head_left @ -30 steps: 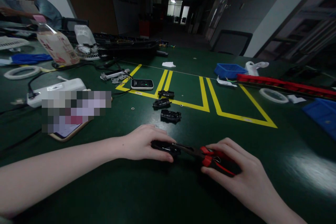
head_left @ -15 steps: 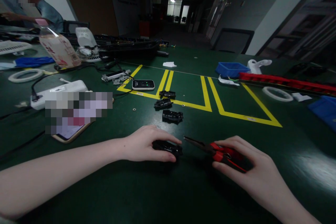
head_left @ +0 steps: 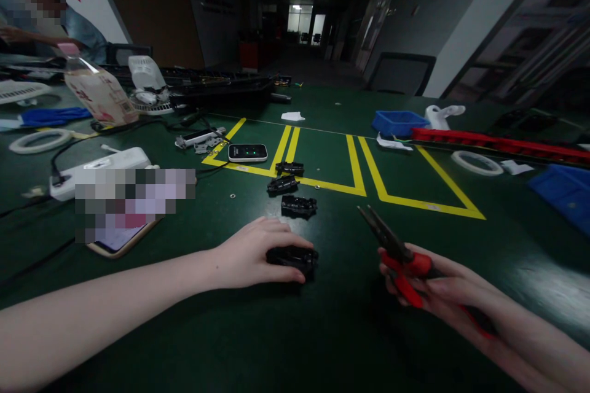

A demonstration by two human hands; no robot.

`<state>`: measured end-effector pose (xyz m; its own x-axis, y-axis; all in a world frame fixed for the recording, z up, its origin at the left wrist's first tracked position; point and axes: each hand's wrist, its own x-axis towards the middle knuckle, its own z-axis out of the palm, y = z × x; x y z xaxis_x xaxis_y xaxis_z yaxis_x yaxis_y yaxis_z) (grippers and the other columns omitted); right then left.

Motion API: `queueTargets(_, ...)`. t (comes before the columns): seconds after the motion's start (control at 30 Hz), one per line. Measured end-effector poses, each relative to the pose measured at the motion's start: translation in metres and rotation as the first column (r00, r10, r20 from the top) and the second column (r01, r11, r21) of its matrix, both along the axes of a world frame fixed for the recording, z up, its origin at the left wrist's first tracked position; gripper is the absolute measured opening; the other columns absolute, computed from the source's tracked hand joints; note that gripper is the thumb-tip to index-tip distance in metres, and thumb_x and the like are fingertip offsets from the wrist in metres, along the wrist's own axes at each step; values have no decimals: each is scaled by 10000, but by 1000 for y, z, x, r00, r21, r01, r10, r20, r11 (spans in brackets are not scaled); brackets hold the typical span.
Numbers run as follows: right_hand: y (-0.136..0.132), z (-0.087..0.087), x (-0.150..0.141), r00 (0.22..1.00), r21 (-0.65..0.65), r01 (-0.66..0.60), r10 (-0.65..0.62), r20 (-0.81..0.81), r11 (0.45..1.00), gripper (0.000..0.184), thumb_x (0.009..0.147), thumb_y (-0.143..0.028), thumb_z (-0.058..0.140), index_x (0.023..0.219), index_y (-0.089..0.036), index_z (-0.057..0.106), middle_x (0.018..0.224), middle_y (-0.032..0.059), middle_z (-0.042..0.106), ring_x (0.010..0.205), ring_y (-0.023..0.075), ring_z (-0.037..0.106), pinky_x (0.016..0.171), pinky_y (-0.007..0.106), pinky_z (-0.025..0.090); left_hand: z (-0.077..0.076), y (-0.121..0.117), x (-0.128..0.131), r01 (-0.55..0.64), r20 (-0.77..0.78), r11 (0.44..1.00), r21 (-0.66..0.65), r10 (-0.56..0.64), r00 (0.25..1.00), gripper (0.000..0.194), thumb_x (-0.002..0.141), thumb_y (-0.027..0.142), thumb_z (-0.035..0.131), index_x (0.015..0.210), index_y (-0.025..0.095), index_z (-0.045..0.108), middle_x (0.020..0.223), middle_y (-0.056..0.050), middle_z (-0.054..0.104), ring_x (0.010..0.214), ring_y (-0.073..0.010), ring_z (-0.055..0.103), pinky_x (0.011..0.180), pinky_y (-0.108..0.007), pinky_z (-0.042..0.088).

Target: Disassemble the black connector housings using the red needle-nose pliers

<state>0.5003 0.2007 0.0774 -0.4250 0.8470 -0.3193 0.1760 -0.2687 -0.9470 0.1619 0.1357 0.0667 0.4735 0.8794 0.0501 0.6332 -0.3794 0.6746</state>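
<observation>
My left hand (head_left: pixel 262 253) rests on the green table with thumb and fingers closed around a black plastic part (head_left: pixel 294 259). Red-handled long-nose pliers (head_left: pixel 405 264) are gripped in my right hand (head_left: pixel 442 285), off to the right of that part. Their jaws point up and away from me, slightly parted, with nothing between them. Just beyond my left hand lies a similar black part (head_left: pixel 299 206). Behind it are a second such part (head_left: pixel 283 184) and a third (head_left: pixel 289 167), in a loose row.
Left of my arm are a phone (head_left: pixel 138 227), a white power strip (head_left: pixel 99 172) and cables. A small black device (head_left: pixel 247 153) lies within yellow tape lines (head_left: pixel 428 206). Blue bins (head_left: pixel 400 123) and a long red strip (head_left: pixel 498 143) sit right. Another person (head_left: pixel 83 31) is at far left.
My right hand has turned over, so the pliers now point upward and their tips have moved right, away from the held part. My left hand keeps its hold in place.
</observation>
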Motion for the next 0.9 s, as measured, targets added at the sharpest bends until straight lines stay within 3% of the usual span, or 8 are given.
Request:
queueTargets(0.1, -1, -2, -3, 988, -177, -24, -4, -152, 984, 298, 702, -421, 785, 991, -350, 809, 1068, 81, 786, 956, 345, 750, 777, 419, 628, -1, -2, 2, -49, -71, 997, 56, 53, 996, 446, 897, 467, 708, 1294, 271, 654, 1133, -62, 670, 1051, -253, 585, 908, -391, 438)
queueTargets(0.2, -3, 1, -11, 968, -198, -96, 45, -247, 975, 368, 732, -408, 711, 1080, -317, 789, 1181, 91, 756, 1086, 362, 709, 821, 466, 619, -1, -3, 3, -60, -98, 995, 79, 67, 993, 412, 892, 435, 721, 1267, 273, 667, 1196, -65, 639, 1100, -266, 557, 913, -404, 439)
queueTargets(0.47, -17, 1, -23, 995, 95, 7, 2, -101, 995, 418, 825, -337, 556, 1213, -285, 704, 1209, 109, 728, 1011, 320, 724, 786, 486, 599, -4, -6, 4, -155, 37, 986, 59, 153, 987, 715, 816, 497, 773, 1433, 276, 489, 1394, -96, 533, 1232, -329, 512, 1005, -516, 461)
queueTargets(0.6, -32, 6, -26, 995, 218, -48, 28, 93, 975, 449, 878, -329, 502, 1309, -322, 629, 1227, 95, 715, 1010, 309, 726, 841, 530, 591, -7, -7, 3, -221, 250, 948, 227, 163, 954, 631, 880, 400, 712, 1436, 284, 439, 1434, -103, 481, 1310, -305, 486, 1082, -490, 446)
queueTargets(0.67, -38, 10, -30, 951, 434, -190, 55, 305, 880, 454, 873, -333, 541, 1322, -359, 599, 1273, 74, 686, 1068, 306, 710, 873, 518, 593, -3, -9, 2, -229, 282, 895, 382, 122, 951, 614, 890, 384, 697, 1431, 272, 429, 1431, -107, 472, 1333, -296, 471, 1106, -463, 425)
queueTargets(0.77, -44, 12, -35, 848, 727, -410, -62, 526, 550, 562, 799, -276, 641, 1347, -377, 564, 1381, 58, 597, 1175, 313, 656, 916, 477, 593, 7, -14, 4, -151, 170, 811, 565, 65, 983, 587, 919, 412, 665, 1423, 219, 435, 1433, -117, 495, 1341, -279, 461, 1098, -412, 387)
queueTargets(0.83, -47, 10, -36, 813, 799, -485, -154, 562, 354, 641, 783, -225, 629, 1397, -371, 518, 1365, 62, 594, 1172, 314, 645, 899, 478, 601, 15, -17, 7, -47, 5, 806, 591, 55, 998, 523, 958, 425, 627, 1398, 192, 466, 1403, -108, 557, 1304, -256, 500, 1073, -393, 351)
queueTargets(0.9, -50, 8, -36, 810, 826, -517, -183, 557, 225, 670, 793, -201, 598, 1438, -340, 481, 1351, 77, 598, 1180, 324, 625, 892, 498, 592, 20, -19, 11, 39, -145, 840, 541, 47, 988, 452, 994, 402, 593, 1381, 191, 490, 1327, -78, 629, 1225, -227, 559, 1044, -384, 329)
